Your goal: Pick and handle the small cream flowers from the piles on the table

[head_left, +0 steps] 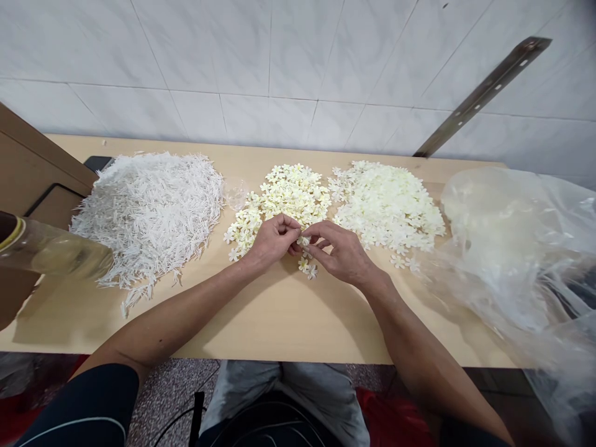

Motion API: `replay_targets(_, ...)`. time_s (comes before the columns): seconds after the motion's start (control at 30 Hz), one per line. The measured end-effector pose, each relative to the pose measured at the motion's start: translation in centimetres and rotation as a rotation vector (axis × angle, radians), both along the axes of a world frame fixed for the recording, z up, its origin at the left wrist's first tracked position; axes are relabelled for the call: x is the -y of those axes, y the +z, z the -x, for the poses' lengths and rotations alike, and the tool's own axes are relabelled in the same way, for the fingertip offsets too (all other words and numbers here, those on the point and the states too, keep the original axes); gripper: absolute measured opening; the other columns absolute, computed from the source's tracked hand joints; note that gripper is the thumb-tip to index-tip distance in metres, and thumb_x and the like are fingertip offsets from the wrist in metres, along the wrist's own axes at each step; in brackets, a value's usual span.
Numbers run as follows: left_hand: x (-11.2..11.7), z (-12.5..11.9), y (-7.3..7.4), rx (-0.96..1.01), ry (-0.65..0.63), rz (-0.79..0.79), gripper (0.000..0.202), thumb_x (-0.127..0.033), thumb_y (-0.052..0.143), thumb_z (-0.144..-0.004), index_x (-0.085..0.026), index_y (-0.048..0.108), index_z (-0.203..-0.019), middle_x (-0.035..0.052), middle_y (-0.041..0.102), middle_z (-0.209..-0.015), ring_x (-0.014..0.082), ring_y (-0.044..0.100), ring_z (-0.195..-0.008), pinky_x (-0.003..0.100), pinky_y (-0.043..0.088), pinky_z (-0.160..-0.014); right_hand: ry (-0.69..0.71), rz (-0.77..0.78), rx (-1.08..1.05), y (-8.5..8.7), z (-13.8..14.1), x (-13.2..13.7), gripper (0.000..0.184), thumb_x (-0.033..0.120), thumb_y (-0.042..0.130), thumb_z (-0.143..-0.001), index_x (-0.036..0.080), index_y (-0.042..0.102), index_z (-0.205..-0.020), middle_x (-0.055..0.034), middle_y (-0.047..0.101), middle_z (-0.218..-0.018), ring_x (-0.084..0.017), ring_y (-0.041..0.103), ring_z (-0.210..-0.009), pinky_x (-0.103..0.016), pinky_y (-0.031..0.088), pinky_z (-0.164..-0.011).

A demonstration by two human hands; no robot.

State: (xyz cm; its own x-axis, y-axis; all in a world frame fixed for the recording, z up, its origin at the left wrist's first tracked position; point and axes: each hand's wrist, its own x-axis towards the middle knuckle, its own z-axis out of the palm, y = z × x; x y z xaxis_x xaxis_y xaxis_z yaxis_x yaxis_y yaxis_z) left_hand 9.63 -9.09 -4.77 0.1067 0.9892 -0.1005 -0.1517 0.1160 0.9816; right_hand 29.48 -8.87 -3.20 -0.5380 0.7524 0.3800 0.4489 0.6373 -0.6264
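My left hand (275, 241) and my right hand (342, 251) meet over the front of a pile of small cream-yellow artificial flowers (293, 192). Thumb and fingertips of the left hand are pinched together; what sits between them is too small to make out. Between the fingertips of my right hand a small white flower (303, 240) shows in part. Just below the hands, a few loose flowers (307, 268) lie on the table. To the left is a heap of thin white stem-like pieces (153, 214). Paler flat flower pieces (388, 205) form a pile on the right.
A large clear plastic bag (507, 248) covers the table's right end. At the left, a clear bottle (60, 251) stands near a cardboard box (41, 161). Behind the wooden table (261, 316) rises a tiled wall (298, 56), with a metal strip (484, 96) against it.
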Motion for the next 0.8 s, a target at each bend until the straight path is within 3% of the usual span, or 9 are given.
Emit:
replay_targets(0.23, -0.06, 0.15, -0.44, -0.068, -0.005, -0.069, 0.013, -0.021, 0.071, -0.086, -0.016, 0.064, -0.096, 0.0000, 0.068, -0.071, 0.0139, 0.069, -0.055, 0.024, 0.057, -0.052, -0.111, 0.108, -0.083, 0.35, 0.52, 0.26, 0.009, 0.032, 0.070, -0.095, 0.025, 0.074, -0.100, -0.0064, 0.075, -0.103, -0.022, 0.072, -0.090, -0.035, 0.063, -0.074)
replay_targets(0.53, 0.20, 0.24, -0.69, -0.199, 0.004, -0.215, 0.010, -0.024, 0.066, -0.090, -0.019, 0.064, -0.098, 0.0003, 0.068, -0.077, 0.0145, 0.071, -0.060, 0.024, 0.057, -0.054, -0.076, 0.608, -0.414, 0.09, 0.43, -0.21, 0.026, 0.045, 0.076, -0.093, 0.020, 0.077, -0.100, -0.0055, 0.074, -0.088, -0.021, 0.071, -0.076, -0.039, 0.066, -0.071)
replay_targets(0.67, 0.15, 0.20, -0.75, -0.193, -0.003, -0.207, 0.010, -0.024, 0.066, -0.089, -0.019, 0.064, -0.098, 0.0002, 0.067, -0.075, 0.0145, 0.070, -0.060, 0.024, 0.057, -0.054, -0.106, 0.674, -0.491, 0.02, 0.28, -0.37, 0.029, 0.048, 0.080, -0.089, 0.019, 0.077, -0.094, -0.0033, 0.070, -0.079, -0.018, 0.068, -0.070, -0.036, 0.065, -0.068)
replay_targets(0.8, 0.01, 0.27, -0.91, -0.189, -0.011, -0.200, 0.011, -0.025, 0.066, -0.090, -0.019, 0.064, -0.099, -0.0002, 0.066, -0.074, 0.0143, 0.070, -0.061, 0.024, 0.057, -0.054, -0.164, 0.632, -0.540, -0.12, 0.25, -0.45, 0.029, 0.048, 0.081, -0.088, 0.019, 0.076, -0.090, -0.0020, 0.068, -0.076, -0.016, 0.066, -0.070, -0.033, 0.065, -0.066)
